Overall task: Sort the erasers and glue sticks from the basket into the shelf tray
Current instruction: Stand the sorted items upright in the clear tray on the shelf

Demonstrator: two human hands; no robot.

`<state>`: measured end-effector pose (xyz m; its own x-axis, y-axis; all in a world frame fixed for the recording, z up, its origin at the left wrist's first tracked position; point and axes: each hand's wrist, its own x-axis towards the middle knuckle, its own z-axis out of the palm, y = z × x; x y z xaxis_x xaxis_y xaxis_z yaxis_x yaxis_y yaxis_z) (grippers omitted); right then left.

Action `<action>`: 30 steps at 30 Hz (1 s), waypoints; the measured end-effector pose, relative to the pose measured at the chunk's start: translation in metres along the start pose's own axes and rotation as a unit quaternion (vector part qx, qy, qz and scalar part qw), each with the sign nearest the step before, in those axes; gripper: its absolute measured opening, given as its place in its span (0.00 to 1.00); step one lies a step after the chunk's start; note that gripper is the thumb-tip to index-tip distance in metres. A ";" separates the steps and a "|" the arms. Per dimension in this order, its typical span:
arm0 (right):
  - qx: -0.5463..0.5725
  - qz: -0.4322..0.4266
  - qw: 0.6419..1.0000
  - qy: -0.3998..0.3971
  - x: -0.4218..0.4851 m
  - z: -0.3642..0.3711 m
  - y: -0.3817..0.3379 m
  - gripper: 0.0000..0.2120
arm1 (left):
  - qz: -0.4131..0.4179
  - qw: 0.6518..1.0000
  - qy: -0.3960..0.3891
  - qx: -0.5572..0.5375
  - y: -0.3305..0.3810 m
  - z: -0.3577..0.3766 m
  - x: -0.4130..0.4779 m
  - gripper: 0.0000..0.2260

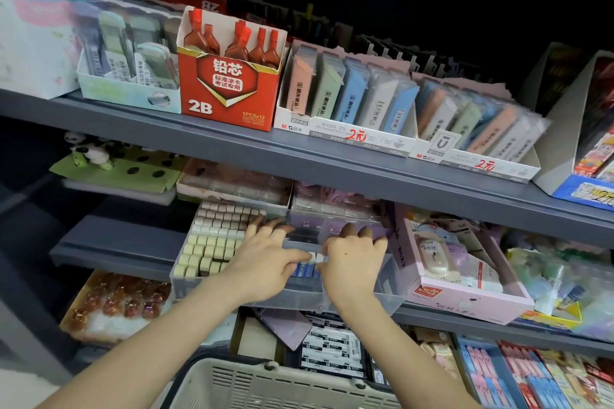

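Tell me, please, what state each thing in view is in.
left hand, pinches the blue-and-white erasers.
right hand, fingers curled inside the clear tray, grip unclear.
clear tray, on the shelf, left compartment packed with beige erasers.
basket, below the hands, contents out of view.
red 2B box, upright, top open.

Erasers: blue sleeves, white ends. Shelf tray: clear plastic. Small blocks in it run in rows, pinkish-beige at the back, cream in front. Basket: beige, slotted wall. Shelf edge: slate grey. Lead box: red, white "2B", gold trim. Carton: pale pink.
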<state>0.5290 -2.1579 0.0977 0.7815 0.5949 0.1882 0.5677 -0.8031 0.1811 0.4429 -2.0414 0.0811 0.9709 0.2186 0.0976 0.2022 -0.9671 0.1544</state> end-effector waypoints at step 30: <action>0.423 0.002 0.712 -0.560 -0.295 0.213 -0.052 0.18 | -0.144 0.990 0.008 -0.013 -0.020 0.177 -0.256 0.26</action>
<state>0.3238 -2.2987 -0.1728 0.2300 0.5731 -0.7865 0.1476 -0.8194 -0.5539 0.2127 -2.1011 -0.1212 0.8718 0.4861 0.0616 0.4659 -0.8613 0.2025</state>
